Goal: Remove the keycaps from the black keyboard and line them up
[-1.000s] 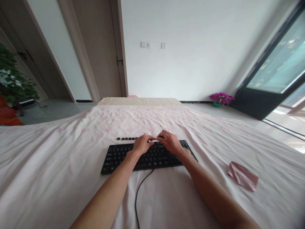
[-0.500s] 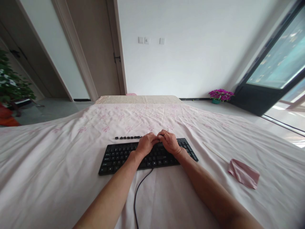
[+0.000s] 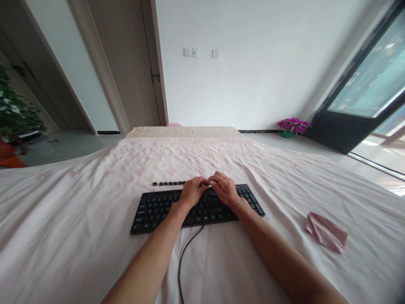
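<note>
- A white wall (image 3: 253,63) fills the far side, with a brown door (image 3: 123,55) at far left and a dark-framed glass door (image 3: 338,126) at far right.
- The pale pink flower-printed cloth (image 3: 79,223) spreads wrinkled in front of me, from near to far.
- A leafy green plant (image 3: 19,120) stands at the left edge.
- My black computer keyboard (image 3: 158,207) lies on that printed cloth, near and central, partly hidden under my wrists.
- My left hand (image 3: 192,192) curves over the keyboard's far edge, fingers bent in toward the other hand.
- My right hand (image 3: 224,188) arches beside it, its fingertips meeting the left ones; I cannot tell whether anything is pinched between them.
- Magenta flowers (image 3: 293,126) sit in a green pot on the far right floor.
- A pink fabric piece (image 3: 326,232) lies to the right, with a thin pale rod (image 3: 289,204) running to its left corner.
- A black cable (image 3: 179,270) curls from the keyboard's near edge toward me.
- Small black keycaps (image 3: 171,183) line up just beyond the keyboard, left of my hands.
</note>
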Available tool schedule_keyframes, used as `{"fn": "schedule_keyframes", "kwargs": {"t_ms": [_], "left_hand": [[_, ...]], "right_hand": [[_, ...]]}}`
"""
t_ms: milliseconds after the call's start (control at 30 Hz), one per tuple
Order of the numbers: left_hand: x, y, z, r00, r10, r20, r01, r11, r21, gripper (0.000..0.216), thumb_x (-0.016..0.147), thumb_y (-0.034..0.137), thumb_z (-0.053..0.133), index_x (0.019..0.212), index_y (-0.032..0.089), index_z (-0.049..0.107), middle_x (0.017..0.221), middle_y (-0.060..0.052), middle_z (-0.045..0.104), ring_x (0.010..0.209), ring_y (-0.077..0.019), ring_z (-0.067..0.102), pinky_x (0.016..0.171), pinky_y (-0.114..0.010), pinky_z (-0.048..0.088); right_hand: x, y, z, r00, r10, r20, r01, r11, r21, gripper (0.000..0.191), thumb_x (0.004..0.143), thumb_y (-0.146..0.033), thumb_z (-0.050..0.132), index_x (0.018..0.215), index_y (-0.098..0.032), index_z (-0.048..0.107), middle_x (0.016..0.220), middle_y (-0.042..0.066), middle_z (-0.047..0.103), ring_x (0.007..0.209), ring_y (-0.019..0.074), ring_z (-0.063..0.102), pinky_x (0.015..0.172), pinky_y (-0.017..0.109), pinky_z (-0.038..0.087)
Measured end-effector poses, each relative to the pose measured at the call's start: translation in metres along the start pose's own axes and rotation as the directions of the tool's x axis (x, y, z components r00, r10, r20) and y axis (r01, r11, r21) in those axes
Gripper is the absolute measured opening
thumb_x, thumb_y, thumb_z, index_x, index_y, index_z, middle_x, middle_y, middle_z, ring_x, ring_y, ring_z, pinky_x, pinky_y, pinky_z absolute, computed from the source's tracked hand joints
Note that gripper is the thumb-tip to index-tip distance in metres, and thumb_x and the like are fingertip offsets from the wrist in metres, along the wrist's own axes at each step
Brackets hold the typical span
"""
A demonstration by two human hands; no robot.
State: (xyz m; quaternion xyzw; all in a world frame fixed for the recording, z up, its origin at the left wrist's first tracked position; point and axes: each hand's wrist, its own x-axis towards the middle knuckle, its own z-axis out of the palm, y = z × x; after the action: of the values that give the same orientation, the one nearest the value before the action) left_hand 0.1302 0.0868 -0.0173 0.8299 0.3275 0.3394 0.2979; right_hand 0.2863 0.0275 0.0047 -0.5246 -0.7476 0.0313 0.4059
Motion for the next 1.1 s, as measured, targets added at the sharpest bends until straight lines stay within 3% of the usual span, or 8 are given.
{"fn": "schedule_keyframes", "kwargs": {"t_ms": [133,300,467,600,767,1000,1100], "left_hand": [[-0.001,0.002,0.000,0.998,-0.054,-0.027,0.053,0.998,-0.035,0.024,0.076,0.015,0.061,0.098,0.025,0.064,0.090,0.002,0.070,0.083,-0.0143,0.063,0.076,-0.024,0.047],[0.001,-0.003,-0.001,0.994,-0.108,-0.009,0.106,0.984,-0.142,0.033,0.070,0.009,0.062,0.099,0.023,0.062,0.083,0.003,0.069,0.076,-0.0120,0.064,0.073,-0.023,0.050],[0.003,-0.009,0.000,0.988,-0.152,-0.036,0.137,0.953,-0.271,0.042,0.069,0.009,0.063,0.109,0.020,0.060,0.085,0.000,0.068,0.076,-0.0114,0.064,0.076,-0.025,0.052],[0.003,-0.012,0.002,0.984,-0.160,-0.078,0.126,0.937,-0.326,0.051,0.069,0.010,0.066,0.118,0.021,0.054,0.086,-0.001,0.068,0.074,-0.0110,0.063,0.075,-0.026,0.052],[0.002,-0.016,0.004,0.988,-0.128,-0.091,0.087,0.928,-0.362,0.058,0.069,0.013,0.069,0.122,0.022,0.050,0.086,-0.001,0.067,0.073,-0.0110,0.063,0.073,-0.026,0.052],[0.001,-0.016,0.002,0.988,-0.120,-0.094,0.073,0.913,-0.400,0.059,0.068,0.011,0.068,0.122,0.023,0.049,0.082,0.000,0.064,0.072,-0.0108,0.062,0.072,-0.026,0.051],[0.001,-0.014,0.002,0.984,-0.140,-0.110,0.079,0.897,-0.434,0.063,0.067,0.010,0.069,0.124,0.024,0.047,0.090,-0.001,0.063,0.071,-0.0102,0.062,0.070,-0.026,0.052]], "right_hand": [[0.000,-0.004,-0.001,0.998,-0.050,-0.024,0.049,0.998,-0.032,0.027,0.094,-0.034,0.043,0.093,-0.022,0.067,0.091,0.007,0.060,0.088,0.0189,0.058,0.084,0.033,0.046],[0.002,-0.010,-0.003,0.992,-0.126,-0.031,0.128,0.991,0.048,0.025,0.095,-0.031,0.040,0.102,-0.024,0.063,0.105,0.007,0.061,0.098,0.0187,0.057,0.089,0.033,0.045],[0.009,-0.009,-0.010,0.999,-0.011,-0.034,0.009,0.998,-0.061,0.028,0.097,-0.030,0.036,0.103,-0.022,0.063,0.091,0.007,0.063,0.089,0.0182,0.057,0.082,0.030,0.044],[0.012,-0.005,-0.010,0.993,0.104,0.047,-0.094,0.978,-0.187,0.024,0.092,-0.037,0.048,0.090,-0.024,0.067,0.087,0.004,0.063,0.083,0.0165,0.058,0.074,0.027,0.042],[0.012,0.000,-0.005,0.974,0.170,0.151,-0.131,0.962,-0.238,0.011,0.084,-0.033,0.061,0.086,-0.027,0.070,0.090,0.000,0.066,0.083,0.0160,0.060,0.070,0.026,0.040],[0.023,-0.001,-0.008,0.939,0.254,0.232,-0.179,0.937,-0.301,0.010,0.080,-0.032,0.063,0.086,-0.028,0.070,0.090,-0.002,0.067,0.082,0.0155,0.061,0.068,0.025,0.036],[0.029,0.000,-0.011,0.930,0.291,0.225,-0.205,0.918,-0.339,0.010,0.080,-0.033,0.063,0.084,-0.027,0.070,0.090,-0.002,0.067,0.083,0.0150,0.060,0.067,0.024,0.035]]}}
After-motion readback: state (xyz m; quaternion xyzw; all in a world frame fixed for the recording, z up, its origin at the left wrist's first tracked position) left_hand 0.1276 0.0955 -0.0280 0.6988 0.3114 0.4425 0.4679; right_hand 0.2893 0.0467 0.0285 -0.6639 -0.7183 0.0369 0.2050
